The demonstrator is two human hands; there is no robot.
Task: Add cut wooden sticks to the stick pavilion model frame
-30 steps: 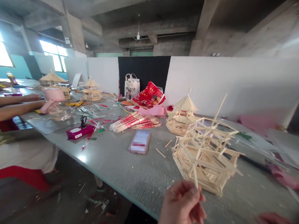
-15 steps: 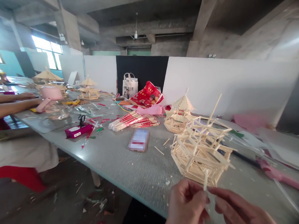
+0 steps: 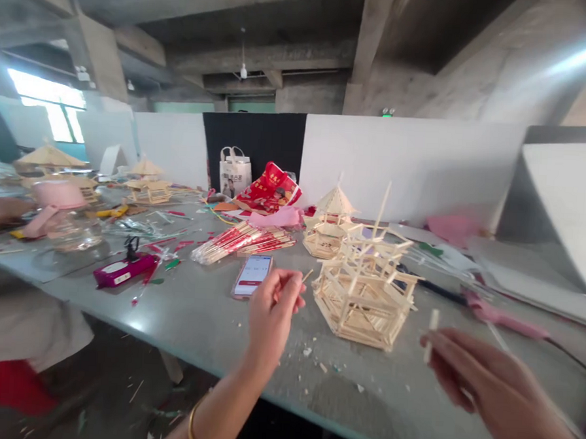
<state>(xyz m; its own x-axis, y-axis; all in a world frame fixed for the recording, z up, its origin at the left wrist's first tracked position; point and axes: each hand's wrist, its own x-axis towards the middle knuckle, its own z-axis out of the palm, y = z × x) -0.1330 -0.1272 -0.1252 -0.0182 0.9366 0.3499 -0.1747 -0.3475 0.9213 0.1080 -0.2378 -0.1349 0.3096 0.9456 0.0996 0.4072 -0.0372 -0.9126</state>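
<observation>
My right hand (image 3: 485, 380), at the lower right, pinches a short pale wooden stick (image 3: 432, 337) upright between thumb and fingertips. My left hand (image 3: 276, 304) is over the table beside the phone, fingers pressed together. A thin wooden stick (image 3: 308, 274) shows at its fingertips; whether it is gripped or lies on the table is unclear. Between the hands stands an open, many-sided frame model of wooden sticks (image 3: 362, 295), roofless, with one long stick (image 3: 382, 210) rising from it. Behind it is a smaller stick pavilion (image 3: 333, 215) with a pointed roof.
The phone (image 3: 251, 275) lies left of my left hand. Bundled sticks in red-and-clear wrap (image 3: 243, 240), a purple device (image 3: 124, 271) and a pink-lidded jug (image 3: 61, 197) are further left. A pink glue gun (image 3: 504, 317) lies right. A co-worker's hand (image 3: 3, 214) is at far left.
My hands were together around a small stick before the model. Now the left has moved left and forward beside the phone, the right rightward with a stick. The view has turned right.
</observation>
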